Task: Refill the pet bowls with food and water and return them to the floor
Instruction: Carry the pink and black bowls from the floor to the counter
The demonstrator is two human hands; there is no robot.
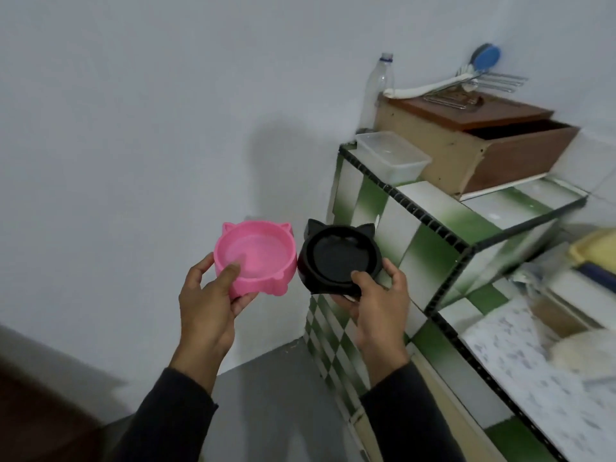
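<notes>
A pink cat-eared pet bowl [256,251] is held in the air by my left hand [210,301], thumb inside its near rim. Beside it on the right, a black cat-eared pet bowl [336,258] is gripped by my right hand [376,305], thumb over its near rim. Both bowls look empty and tilt slightly toward me. They hang in front of a white wall, just left of a green-and-white tiled counter [430,208].
On the counter stand a clear plastic tub [393,158], a wooden box [480,148] with a wire rack and brush on top, and a plastic bottle [376,91] against the wall. A lower speckled surface [533,368] lies at right. Grey floor [266,388] is below.
</notes>
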